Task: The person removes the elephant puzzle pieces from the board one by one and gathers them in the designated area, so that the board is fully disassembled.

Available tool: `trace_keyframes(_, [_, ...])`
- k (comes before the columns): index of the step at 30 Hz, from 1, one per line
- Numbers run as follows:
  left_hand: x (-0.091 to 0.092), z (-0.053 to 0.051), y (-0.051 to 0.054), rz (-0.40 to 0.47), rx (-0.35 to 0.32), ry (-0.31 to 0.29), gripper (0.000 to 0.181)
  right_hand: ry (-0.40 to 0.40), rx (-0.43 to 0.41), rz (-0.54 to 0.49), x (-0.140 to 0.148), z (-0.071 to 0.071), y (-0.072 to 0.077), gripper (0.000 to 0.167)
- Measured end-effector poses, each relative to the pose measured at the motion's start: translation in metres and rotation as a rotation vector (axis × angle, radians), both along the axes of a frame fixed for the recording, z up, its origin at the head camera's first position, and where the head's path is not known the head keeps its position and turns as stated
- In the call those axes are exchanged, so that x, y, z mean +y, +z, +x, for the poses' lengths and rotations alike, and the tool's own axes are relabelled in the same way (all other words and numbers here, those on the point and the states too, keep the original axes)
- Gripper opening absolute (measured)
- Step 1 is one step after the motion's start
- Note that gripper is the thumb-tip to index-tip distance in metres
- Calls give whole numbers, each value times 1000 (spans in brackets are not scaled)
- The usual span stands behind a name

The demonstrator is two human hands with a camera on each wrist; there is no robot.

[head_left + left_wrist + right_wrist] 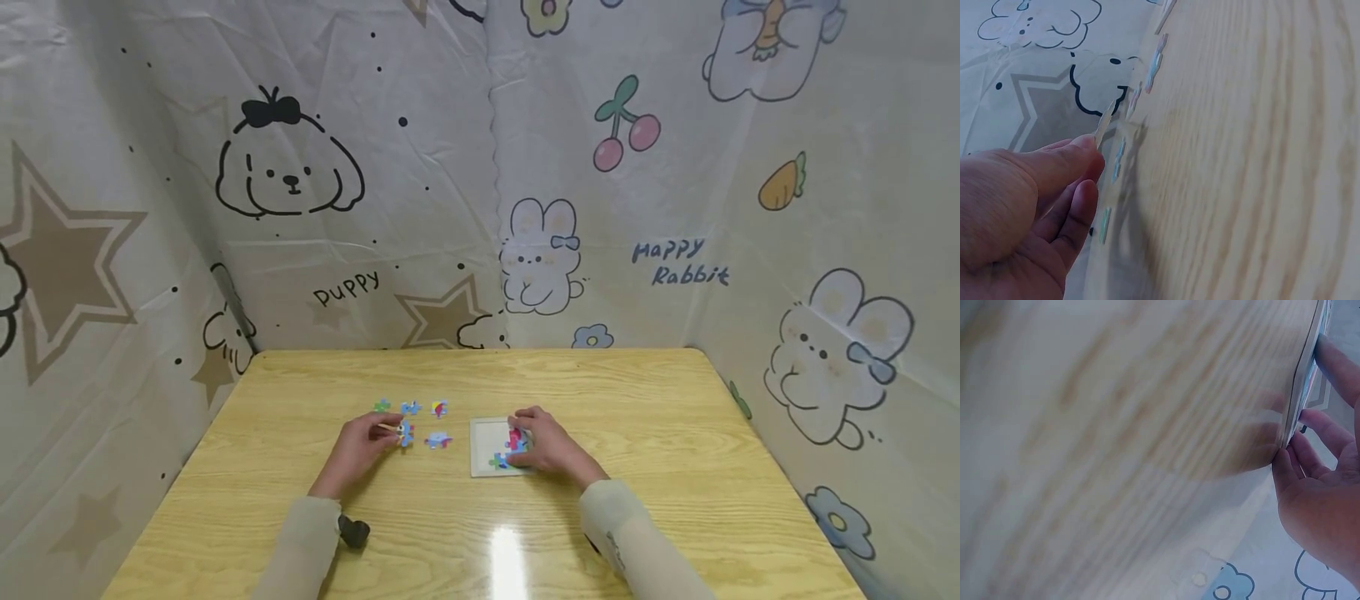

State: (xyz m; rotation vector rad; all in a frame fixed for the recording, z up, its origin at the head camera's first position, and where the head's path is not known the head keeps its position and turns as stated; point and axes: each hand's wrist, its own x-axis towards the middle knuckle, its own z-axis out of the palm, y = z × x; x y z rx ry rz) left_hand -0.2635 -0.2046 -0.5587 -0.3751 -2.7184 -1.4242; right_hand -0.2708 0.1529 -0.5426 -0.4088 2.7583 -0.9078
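Note:
My left hand (358, 450) pinches a jigsaw piece (405, 432), blue with some red, between thumb and fingers. In the left wrist view that piece (1105, 122) appears edge-on, tilted up off the table. My right hand (553, 446) rests over the right side of a square, pale puzzle tray (482, 450), its fingers spread and touching the tray's edge and the pieces inside. Several joined pieces (501, 460), green, blue and red, lie in the tray's lower right, partly hidden by that hand. In the right wrist view the tray (1297, 381) is seen from its side.
Near my left hand lie a green piece (382, 405), a blue piece (410, 407), a yellow-and-red piece (439, 408) and a light blue piece (438, 440). They rest on a wood-grain table (450, 517). A printed cloth (420, 250) hangs behind and along both sides.

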Motion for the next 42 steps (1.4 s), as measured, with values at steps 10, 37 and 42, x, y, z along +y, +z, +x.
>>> trace_keyframes(10, [1, -3, -5, -12, -18, 8, 35, -6, -7, 2, -1, 2, 1, 71])
trace_keyframes(37, [5, -4, -12, -64, -20, 11, 31, 11, 3, 3, 3, 0, -3, 73])
trace_keyframes(42, [5, -5, -12, -81, -35, 30, 31, 6, -3, 5, 2, -1, -2, 73])
